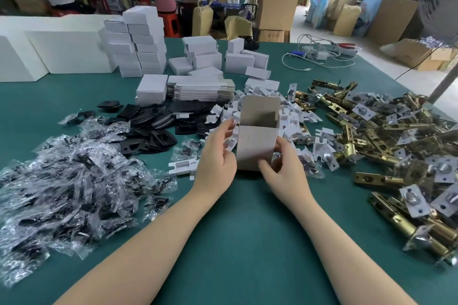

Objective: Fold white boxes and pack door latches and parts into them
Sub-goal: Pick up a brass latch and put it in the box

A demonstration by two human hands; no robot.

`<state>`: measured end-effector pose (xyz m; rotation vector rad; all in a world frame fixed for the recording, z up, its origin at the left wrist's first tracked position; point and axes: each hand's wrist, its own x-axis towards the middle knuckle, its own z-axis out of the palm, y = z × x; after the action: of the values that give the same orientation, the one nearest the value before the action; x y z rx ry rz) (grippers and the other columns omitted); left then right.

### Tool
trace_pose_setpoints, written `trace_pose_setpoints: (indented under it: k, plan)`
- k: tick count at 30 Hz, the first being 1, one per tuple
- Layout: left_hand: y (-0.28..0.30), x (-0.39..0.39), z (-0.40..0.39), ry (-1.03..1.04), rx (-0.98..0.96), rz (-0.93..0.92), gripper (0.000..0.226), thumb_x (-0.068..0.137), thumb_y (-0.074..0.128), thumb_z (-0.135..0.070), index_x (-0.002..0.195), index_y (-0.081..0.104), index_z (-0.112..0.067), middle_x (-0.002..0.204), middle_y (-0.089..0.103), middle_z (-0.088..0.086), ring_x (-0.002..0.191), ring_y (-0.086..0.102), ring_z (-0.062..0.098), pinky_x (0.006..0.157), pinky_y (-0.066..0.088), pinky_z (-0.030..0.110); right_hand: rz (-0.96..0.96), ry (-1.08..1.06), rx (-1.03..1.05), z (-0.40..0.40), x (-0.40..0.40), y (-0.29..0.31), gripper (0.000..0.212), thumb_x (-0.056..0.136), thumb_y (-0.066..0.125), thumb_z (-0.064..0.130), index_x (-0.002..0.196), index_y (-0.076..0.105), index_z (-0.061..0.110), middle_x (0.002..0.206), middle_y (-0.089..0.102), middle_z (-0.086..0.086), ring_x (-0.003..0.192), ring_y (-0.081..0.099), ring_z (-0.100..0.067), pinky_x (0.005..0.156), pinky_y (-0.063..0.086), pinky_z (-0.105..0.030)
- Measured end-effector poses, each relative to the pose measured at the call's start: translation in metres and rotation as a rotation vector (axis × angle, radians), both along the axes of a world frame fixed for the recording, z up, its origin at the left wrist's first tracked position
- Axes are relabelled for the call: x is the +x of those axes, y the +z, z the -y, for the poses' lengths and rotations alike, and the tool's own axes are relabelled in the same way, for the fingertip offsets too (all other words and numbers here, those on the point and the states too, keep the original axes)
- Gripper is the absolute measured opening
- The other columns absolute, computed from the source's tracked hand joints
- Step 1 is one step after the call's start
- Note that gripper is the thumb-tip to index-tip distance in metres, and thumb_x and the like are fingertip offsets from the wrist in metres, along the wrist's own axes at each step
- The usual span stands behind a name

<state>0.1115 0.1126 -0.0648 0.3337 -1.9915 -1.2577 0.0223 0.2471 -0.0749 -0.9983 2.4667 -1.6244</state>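
Box (256, 141) stood upright, open end up, ready for filling. Gripped at base by left hand (218, 156) and right hand (282, 163); bottom flaps probably being closed, hidden. Latches (371, 136) heaped within reach.

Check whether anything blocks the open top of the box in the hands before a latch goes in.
Nothing visible does. The box stands upright between the left hand and right hand, top flap raised, interior apparently empty.

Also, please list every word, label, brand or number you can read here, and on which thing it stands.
None can be read.
Open box held by left hand and right hand: blank.
Stacked white boxes: blank.
Brown carton behind the table: a faint print, too blurred to read.
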Motion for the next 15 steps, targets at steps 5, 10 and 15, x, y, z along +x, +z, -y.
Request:
trace_pose_setpoints:
  k: [5,10,15]
  plan:
    - [0.055,-0.006,0.050,0.293,0.003,-0.014,0.050,0.086,0.049,0.005,0.124,0.055,-0.027,0.111,0.056,-0.011,0.095,0.055,0.001,0.083,0.043,0.014,0.015,0.020,0.008,-0.001,-0.003,-0.003,0.052,0.084,0.063,0.012,0.128,0.046,0.035,0.106,0.057,0.012,0.066,0.047,-0.004,0.062,0.037,-0.013]
    - [0.082,-0.003,0.141,0.191,-0.532,0.960,0.047,0.089,0.053,0.001,0.131,0.060,-0.019,0.131,0.061,0.008,0.117,0.057,0.027,0.101,0.044,0.033,0.023,0.007,0.031,0.000,-0.007,-0.007,0.052,0.086,0.063,0.020,0.134,0.047,0.031,0.107,0.057,0.010,0.066,0.047,-0.006,0.062,0.036,-0.015]
    - [0.057,0.005,0.170,0.222,-0.768,1.219,0.049,0.098,0.052,-0.037,0.144,0.042,-0.023,0.138,0.054,0.012,0.121,0.054,0.034,0.096,0.049,0.045,0.033,-0.007,0.040,0.001,-0.008,-0.008,0.052,0.088,0.063,0.026,0.136,0.045,0.033,0.104,0.054,0.015,0.068,0.049,-0.003,0.063,0.036,-0.017]
